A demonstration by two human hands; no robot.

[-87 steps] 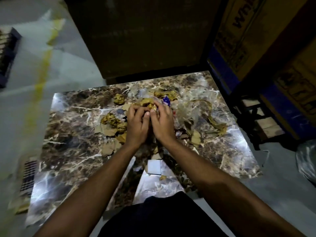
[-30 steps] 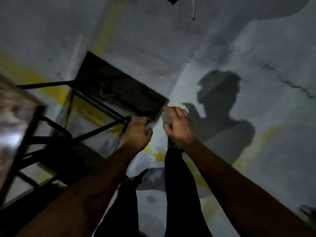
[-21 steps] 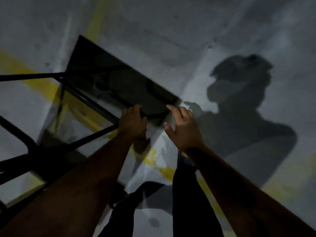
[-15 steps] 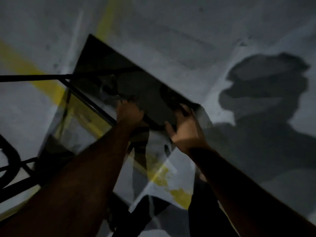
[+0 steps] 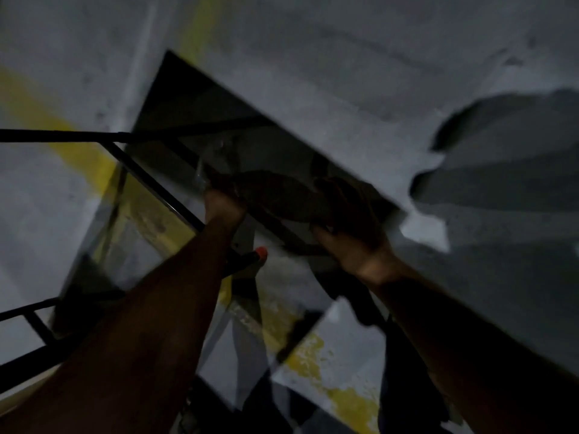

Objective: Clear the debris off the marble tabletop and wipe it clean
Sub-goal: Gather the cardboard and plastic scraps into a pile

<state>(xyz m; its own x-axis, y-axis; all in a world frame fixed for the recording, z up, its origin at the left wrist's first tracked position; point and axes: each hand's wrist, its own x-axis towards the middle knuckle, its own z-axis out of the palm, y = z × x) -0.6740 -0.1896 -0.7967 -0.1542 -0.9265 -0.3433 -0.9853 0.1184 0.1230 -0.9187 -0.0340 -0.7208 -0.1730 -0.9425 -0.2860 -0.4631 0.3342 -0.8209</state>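
I am looking down at a grey floor point(image 5: 344, 57) with a yellow stripe point(image 5: 78, 155) painted on it. A big shadow point(image 5: 507, 158) of the person lies on the floor to the right. The marble tabletop is not in this view, and I see no debris for sure either. The picture is dark and blurry.

The biggest thing near me is a dark glass sheet point(image 5: 194, 98). It is tilted, with one corner pointing away from me. I can see the yellow stripe through its lower part. A black metal frame point(image 5: 62, 137) runs under it and off to the left.

Both arms reach out to the glass. The left hand point(image 5: 224, 203) is at the glass, but its fingers are lost in the dark. I cannot tell if it is holding anything. The right hand point(image 5: 357, 245) is just beside it with its fingers up against the dark sheet. I cannot tell its hold either. A small orange tip point(image 5: 260, 252) pokes out near the left arm. I cannot tell what it is.

I think the debris will be light and loose, so cupped hands should carry it best. Small bits could slip out. The marble should be hard, smooth and heavy, so wiping it should be easy.

The glass may break and its edges look sharp, so I would go slow here. The frame bars crowd the left. The open room is on the right, over the bare floor.
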